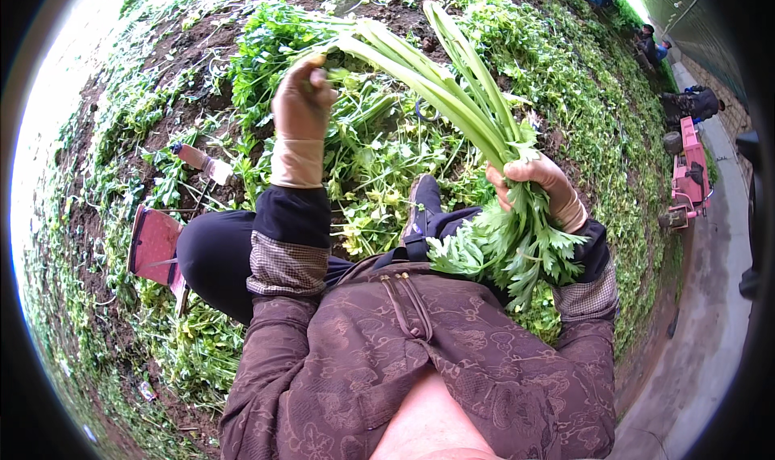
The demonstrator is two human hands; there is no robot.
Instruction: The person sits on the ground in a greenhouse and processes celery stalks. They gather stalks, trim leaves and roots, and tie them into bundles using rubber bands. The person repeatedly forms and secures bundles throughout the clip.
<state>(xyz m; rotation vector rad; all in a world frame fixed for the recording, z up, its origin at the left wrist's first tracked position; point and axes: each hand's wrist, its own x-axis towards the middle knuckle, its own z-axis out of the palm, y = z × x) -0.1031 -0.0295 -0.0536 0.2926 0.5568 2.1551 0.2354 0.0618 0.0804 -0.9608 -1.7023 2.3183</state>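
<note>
My right hand (542, 184), in a tan glove, grips a bunch of celery (460, 88) around its leafy upper part. The pale stalks slant up and left, and the leaves (514, 242) hang below my fist over my lap. My left hand (304, 97), gloved too, is raised with bent fingers at the far end of a stalk. Whether it pinches that stalk cannot be made out. Behind it lies a heap of leafy green celery (266, 54). Loose stalks and yellowed leaves (375, 175) cover the ground before my shoe (424, 203).
At left are a wrapped handle-like object (203, 162) and a pink object with a dark rim (151, 239) by my knee. A pink cart (690, 169) stands by a concrete path (702, 315) at right. Several people are farther off, one person (696, 104) near the cart.
</note>
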